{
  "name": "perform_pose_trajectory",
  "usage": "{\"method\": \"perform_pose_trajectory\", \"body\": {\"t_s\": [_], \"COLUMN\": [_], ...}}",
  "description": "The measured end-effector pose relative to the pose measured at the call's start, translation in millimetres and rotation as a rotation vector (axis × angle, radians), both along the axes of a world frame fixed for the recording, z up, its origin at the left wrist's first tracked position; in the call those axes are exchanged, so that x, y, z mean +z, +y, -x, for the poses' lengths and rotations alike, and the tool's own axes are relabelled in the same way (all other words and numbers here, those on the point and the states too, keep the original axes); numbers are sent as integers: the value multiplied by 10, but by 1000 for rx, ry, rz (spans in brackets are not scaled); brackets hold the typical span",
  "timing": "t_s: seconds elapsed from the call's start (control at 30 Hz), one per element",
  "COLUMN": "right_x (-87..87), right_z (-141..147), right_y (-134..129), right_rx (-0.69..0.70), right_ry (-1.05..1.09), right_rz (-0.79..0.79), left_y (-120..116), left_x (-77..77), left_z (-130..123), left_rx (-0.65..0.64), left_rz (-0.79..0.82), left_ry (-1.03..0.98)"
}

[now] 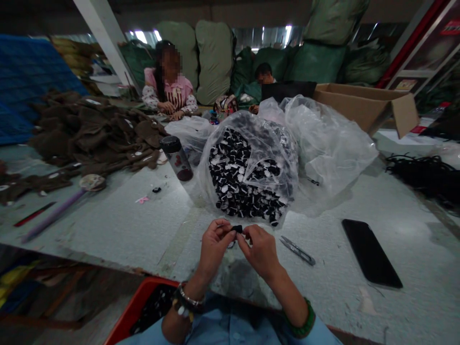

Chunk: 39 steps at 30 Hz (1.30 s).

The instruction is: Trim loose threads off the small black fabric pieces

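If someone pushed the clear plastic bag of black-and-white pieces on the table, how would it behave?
The clear plastic bag would probably slump, since its thin film wrinkles loosely. The small black-and-white pieces look loose inside, so they would likely shift and settle. It may be light for its bulk if those pieces are soft, though the picture cannot show that.
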State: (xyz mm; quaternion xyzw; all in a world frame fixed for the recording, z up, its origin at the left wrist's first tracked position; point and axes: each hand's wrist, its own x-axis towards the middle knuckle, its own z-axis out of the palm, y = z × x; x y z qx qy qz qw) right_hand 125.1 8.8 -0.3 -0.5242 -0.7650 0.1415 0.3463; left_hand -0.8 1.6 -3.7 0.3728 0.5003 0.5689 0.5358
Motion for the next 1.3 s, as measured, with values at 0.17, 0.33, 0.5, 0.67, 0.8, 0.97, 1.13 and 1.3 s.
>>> {"method": "perform_pose_trajectory", "body": {"t_s": [0.17,0.33,0.5,0.67,0.8,0.97,1.13,1.3], "right_x": [-43,-36,-77,-94,-114,-187,-209,-214], "right_z": [80,85,40,27,18,10,41,43], "right_y": [10,-36,-22,29,49,61,42,78], "right_rx": [-37,14,-43,-64,89,112,-12,-29], "right_ry": [-290,-241,-177,-270,-345,-377,-273,-326], "right_rz": [-109,-149,-132,-112,-236,-303,-296,-314], "left_y": [-17,-2,-5,-14,11,11,3,29], "left_x": [-24,-18,22,50,64,37,-10,-22], "left_z": [-27,-47,-96,-77,-6,-17,-80,-56], "left_rx": [1,61,40,28,-134,-44,-28,-48], "left_rz": [-50,-163,-196,-236,-307,-233,-145,-278], "left_ry": [168,473,522,609,712,657,537,710]}}
